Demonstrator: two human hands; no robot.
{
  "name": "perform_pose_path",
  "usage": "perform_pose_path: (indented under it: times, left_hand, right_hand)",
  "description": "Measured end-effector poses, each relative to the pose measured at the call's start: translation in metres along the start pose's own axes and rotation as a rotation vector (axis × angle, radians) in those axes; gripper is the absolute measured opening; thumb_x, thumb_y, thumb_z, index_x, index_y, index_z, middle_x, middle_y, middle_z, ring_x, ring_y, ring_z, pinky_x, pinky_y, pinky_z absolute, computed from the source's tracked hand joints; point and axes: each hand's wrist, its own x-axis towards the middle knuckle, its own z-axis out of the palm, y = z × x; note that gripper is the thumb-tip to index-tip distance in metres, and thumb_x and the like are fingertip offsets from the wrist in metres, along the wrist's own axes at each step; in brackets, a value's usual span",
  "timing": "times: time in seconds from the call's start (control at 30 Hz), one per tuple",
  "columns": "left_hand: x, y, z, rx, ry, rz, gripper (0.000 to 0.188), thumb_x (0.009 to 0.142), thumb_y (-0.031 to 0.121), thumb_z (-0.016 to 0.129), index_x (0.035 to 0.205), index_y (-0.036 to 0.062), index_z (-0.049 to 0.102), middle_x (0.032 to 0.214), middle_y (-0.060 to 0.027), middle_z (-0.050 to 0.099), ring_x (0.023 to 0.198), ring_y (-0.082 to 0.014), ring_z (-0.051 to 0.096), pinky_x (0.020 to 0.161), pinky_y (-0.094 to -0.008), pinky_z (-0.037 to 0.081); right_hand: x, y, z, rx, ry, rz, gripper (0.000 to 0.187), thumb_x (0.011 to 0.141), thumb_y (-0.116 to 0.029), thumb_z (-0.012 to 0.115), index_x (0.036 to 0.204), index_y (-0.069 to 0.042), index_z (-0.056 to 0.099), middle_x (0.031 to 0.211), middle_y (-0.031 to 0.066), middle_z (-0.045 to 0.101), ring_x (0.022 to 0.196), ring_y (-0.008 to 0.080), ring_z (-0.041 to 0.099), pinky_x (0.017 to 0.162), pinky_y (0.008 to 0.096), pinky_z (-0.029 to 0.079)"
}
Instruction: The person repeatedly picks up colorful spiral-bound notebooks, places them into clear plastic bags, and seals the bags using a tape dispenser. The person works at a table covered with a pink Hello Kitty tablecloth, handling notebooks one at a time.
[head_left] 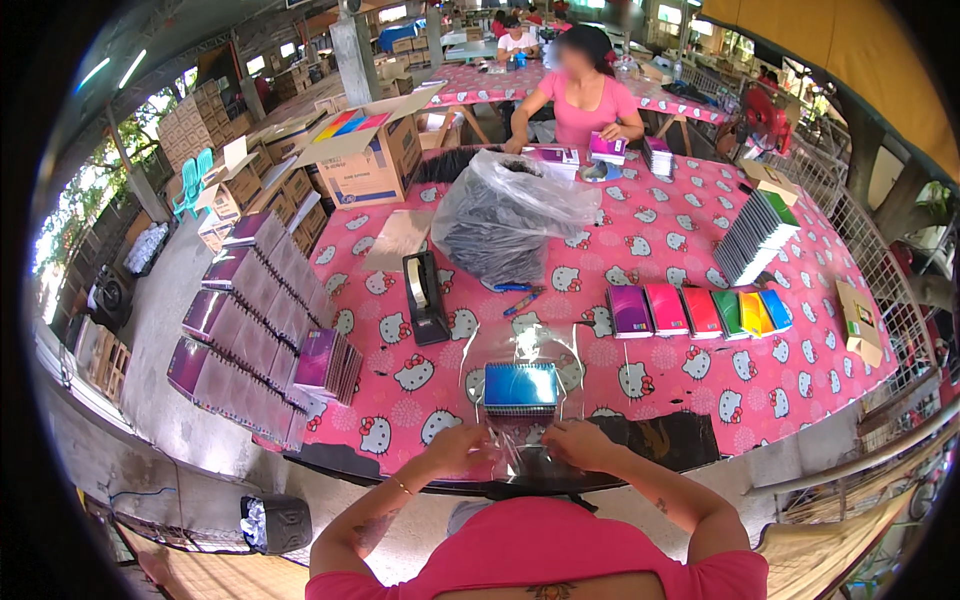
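Note:
A blue spiral notebook [520, 385], seemingly the top of a small stack, lies in front of me on a sheet of clear plastic film [530, 345]. The film spreads past the notebook on the far side and both flanks. At the table's near edge, my left hand [462, 449] is closed on the film's near left part, which bunches and shines beside the fingers. My right hand [584, 445] pinches the film near its right corner. Both hands are nearer to me than the notebook and apart from it. Some fingertips are hard to make out.
A tape dispenser [425, 300], pens [520, 295] and a bulky plastic bag [500, 225] lie beyond. Wrapped notebook stacks [250, 320] stand left; colored notebooks [690, 312] and a tall stack [755, 240] sit right. Across the table, a person [590, 100] in pink handles purple notebooks.

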Motion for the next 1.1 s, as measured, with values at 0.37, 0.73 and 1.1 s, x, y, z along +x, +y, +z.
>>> perform_pose_path:
  times: [0.37,0.73,1.1]
  left_hand:
    - [0.066,-0.078,-0.026,-0.775,0.285,-0.361,0.022,0.091,0.023,0.063,0.095,0.0021,0.07,0.072,-0.0042,0.067,0.062,-0.0103,0.055,0.056,-0.0287,0.044]
    - [0.196,-0.011,-0.049,0.005,0.484,0.246,0.016,0.084,0.015,0.063,0.085,0.0005,0.068,0.088,-0.0174,0.066,0.078,-0.0321,0.066,0.068,-0.0422,0.052]
    - [0.235,-0.031,-0.033,0.642,0.36,0.381,0.014,0.079,0.011,0.061,0.091,0.0036,0.061,0.091,-0.0127,0.065,0.09,-0.0291,0.064,0.08,-0.0431,0.046]
  right_hand:
    - [0.04,-0.038,-0.024,-0.396,0.195,0.339,0.044,0.086,-0.022,0.061,0.128,-0.009,0.058,0.133,0.01,0.055,0.113,0.0295,0.058,0.094,0.0478,0.045]
    - [0.057,-0.049,0.021,-0.344,0.418,0.069,0.05,0.085,-0.025,0.062,0.131,-0.006,0.055,0.133,0.0115,0.053,0.122,0.0282,0.049,0.102,0.0489,0.039]
    - [0.056,-0.049,0.023,-0.311,0.459,0.052,0.055,0.078,-0.021,0.068,0.13,-0.006,0.055,0.132,0.0099,0.052,0.121,0.0276,0.049,0.101,0.0476,0.039]
